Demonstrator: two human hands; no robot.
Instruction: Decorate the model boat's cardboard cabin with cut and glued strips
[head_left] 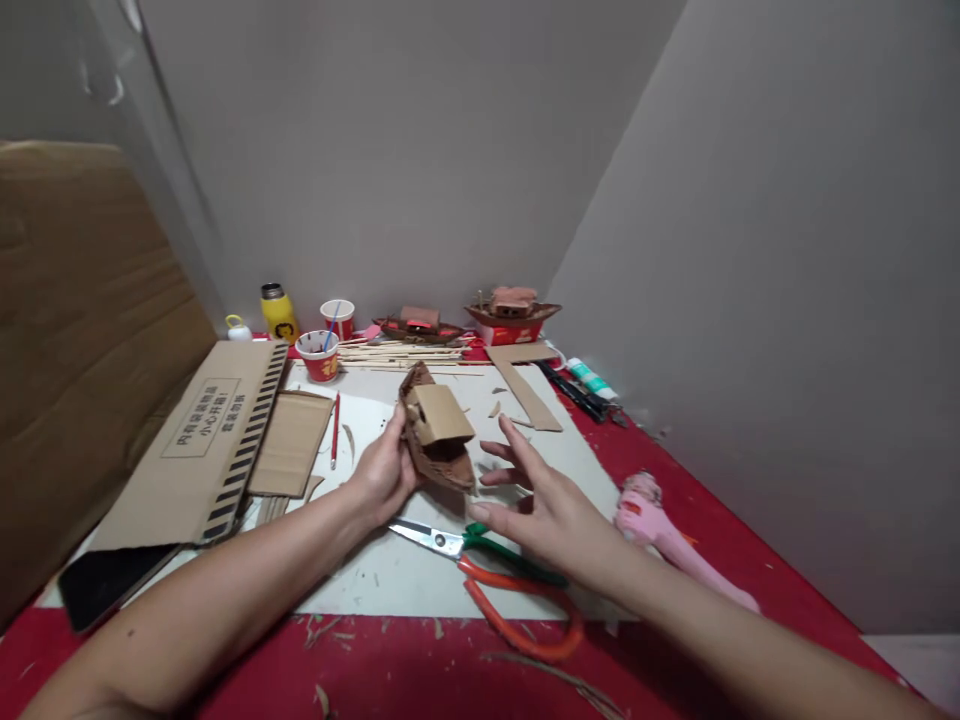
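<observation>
A small brown model boat (439, 468) with a bare cardboard cabin (448, 414) is tilted up in my left hand (386, 470), whose fingers wrap round its side. Its pointed bow aims down toward me. My right hand (536, 490) is just right of the boat, fingers spread and apart from it, with nothing in them. Beneath that hand lie scissors (439, 540) with one green and one orange handle; their blades point left under the boat. The far side of the hull is partly hidden by my left hand.
Two finished boats, one low (418, 325) and one on a red box (514, 308), stand at the back beside thin sticks (397, 353) and paper cups (321, 362). Left are a printed cardboard sheet (195, 440) and red pencil (335, 430); right, a pink glue gun (667, 535).
</observation>
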